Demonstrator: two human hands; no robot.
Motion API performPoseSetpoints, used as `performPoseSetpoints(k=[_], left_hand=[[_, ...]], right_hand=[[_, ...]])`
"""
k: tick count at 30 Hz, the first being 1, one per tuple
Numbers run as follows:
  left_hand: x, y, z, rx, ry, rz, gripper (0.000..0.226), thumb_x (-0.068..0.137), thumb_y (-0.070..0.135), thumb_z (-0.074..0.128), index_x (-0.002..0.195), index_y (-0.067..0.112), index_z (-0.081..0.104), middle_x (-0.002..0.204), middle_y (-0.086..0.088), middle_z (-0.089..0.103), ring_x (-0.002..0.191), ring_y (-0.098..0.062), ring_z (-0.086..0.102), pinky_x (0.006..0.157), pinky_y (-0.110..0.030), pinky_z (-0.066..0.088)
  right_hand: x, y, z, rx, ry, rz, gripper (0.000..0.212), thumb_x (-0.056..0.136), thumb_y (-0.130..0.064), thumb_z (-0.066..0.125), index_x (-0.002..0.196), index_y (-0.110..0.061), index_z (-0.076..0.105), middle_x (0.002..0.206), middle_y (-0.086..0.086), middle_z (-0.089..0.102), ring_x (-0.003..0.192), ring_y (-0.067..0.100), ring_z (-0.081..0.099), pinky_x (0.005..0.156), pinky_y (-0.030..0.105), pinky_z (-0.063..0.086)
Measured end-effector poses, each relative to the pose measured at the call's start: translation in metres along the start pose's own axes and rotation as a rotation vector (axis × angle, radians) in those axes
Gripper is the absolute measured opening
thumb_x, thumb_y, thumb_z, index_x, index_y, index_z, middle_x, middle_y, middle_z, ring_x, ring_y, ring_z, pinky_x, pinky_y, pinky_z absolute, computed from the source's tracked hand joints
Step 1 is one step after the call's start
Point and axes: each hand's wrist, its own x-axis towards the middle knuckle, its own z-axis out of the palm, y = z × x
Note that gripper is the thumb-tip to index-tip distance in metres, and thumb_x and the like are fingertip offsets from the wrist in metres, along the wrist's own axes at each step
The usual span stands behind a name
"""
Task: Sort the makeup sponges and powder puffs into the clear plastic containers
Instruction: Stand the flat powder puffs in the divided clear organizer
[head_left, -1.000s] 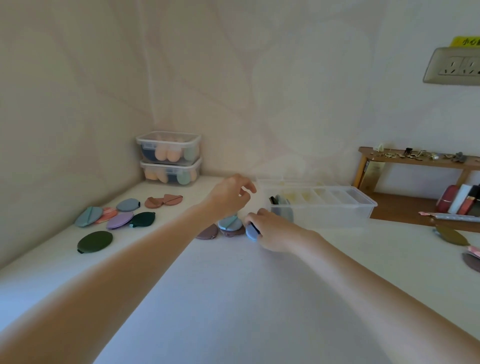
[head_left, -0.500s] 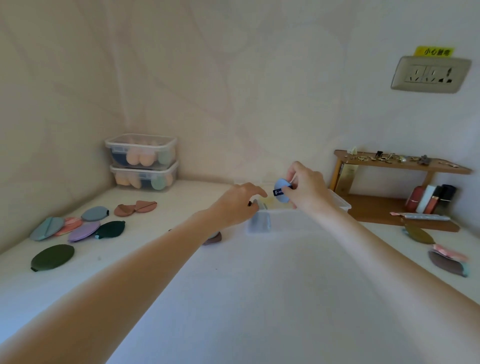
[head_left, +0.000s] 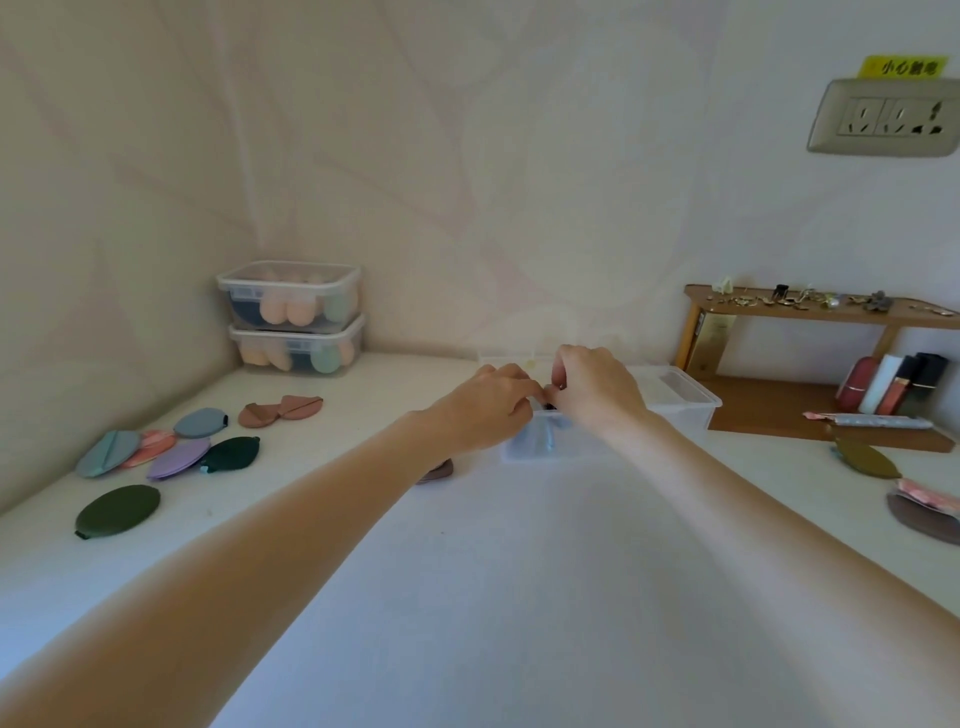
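while both hands meet over the near end of the divided clear container (head_left: 680, 402), the blue puff (head_left: 548, 439) stands upright directly beneath them; left hand (head_left: 485, 410) and right hand (head_left: 592, 387) curled, grip cannot be told.

Two lidded boxes (head_left: 293, 318) are stacked in the far left corner of the table (head_left: 467, 597); loose puffs (head_left: 171, 452) are spread before them. A divided container (head_left: 675, 402) is set centrally, left of a shelf (head_left: 826, 312).

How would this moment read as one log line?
step: puff into divided container | left hand: at rim | right hand: at rim | blue puff: inside
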Motion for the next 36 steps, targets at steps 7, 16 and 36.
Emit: performPoseSetpoints(k=[7, 16, 36], left_hand=[[0.005, 0.0, -0.002, 0.048, -0.084, -0.017, 0.043, 0.097, 0.015, 0.029, 0.131, 0.03, 0.051, 0.139, 0.0, 0.043, 0.117, -0.028, 0.041, 0.106, -0.031, 0.028], [0.012, 0.005, -0.012, 0.137, -0.119, -0.007, 0.039, 0.095, 0.017, 0.031, 0.126, 0.026, 0.053, 0.121, -0.011, 0.052, 0.116, -0.03, 0.045, 0.098, -0.036, 0.036], [-0.073, -0.05, -0.031, 0.052, -0.043, -0.414, 0.034, 0.093, 0.009, 0.042, 0.125, 0.014, 0.053, 0.132, -0.01, 0.051, 0.119, -0.026, 0.05, 0.097, -0.031, 0.038]], right_hand=[[0.0, -0.004, -0.002, -0.123, 0.026, -0.089, 0.016, 0.087, -0.008, 0.054, 0.101, -0.002, 0.058, 0.09, 0.013, 0.053, 0.094, 0.035, 0.058, 0.067, 0.036, 0.044], [0.004, 0.009, 0.002, 0.024, -0.146, -0.083, 0.027, 0.088, -0.008, 0.043, 0.092, -0.005, 0.07, 0.1, 0.018, 0.068, 0.099, 0.032, 0.058, 0.075, 0.034, 0.046], [-0.039, -0.081, 0.025, 0.02, -0.252, -0.5, 0.032, 0.09, -0.002, 0.042, 0.111, -0.011, 0.064, 0.115, 0.011, 0.06, 0.111, 0.029, 0.054, 0.09, 0.033, 0.044]])
